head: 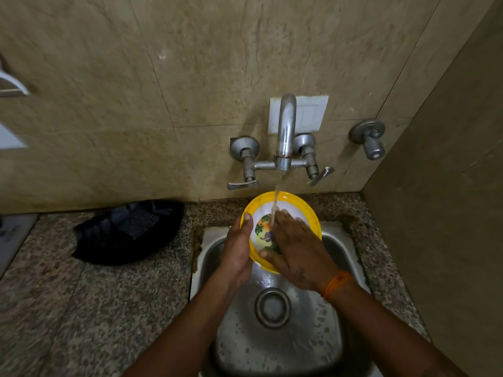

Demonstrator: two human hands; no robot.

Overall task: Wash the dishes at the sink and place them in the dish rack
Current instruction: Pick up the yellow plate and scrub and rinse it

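Yellow-rimmed plate [283, 202], white in the middle with a printed animal picture, sits tilted at centre frame, above the far end of the steel sink [275, 346] and just below the wall tap [284, 131]. A thin stream of water [276, 198] falls from the spout onto its face. The left hand [238, 250] grips the plate's left rim, thumb hooked over the front edge and fingers hidden behind. The right hand [296, 248] lies flat across the plate's face with fingers straight and spread, covering its lower right part; an orange thread band [336, 282] circles that wrist.

Below the plate the basin lies open down to the round drain [272, 307], its floor dotted with droplets. The plate's far rim is close to the back wall and the two lever handles [242, 184] of the tap. Speckled granite counter [89, 308] borders the sink on the left and right. At middle left, on the counter against the wall, rests a dark basin [130, 232] with a scrub pad [140, 221] inside, well apart from the plate. A side wall closes the right of the frame, near the sink's right edge.
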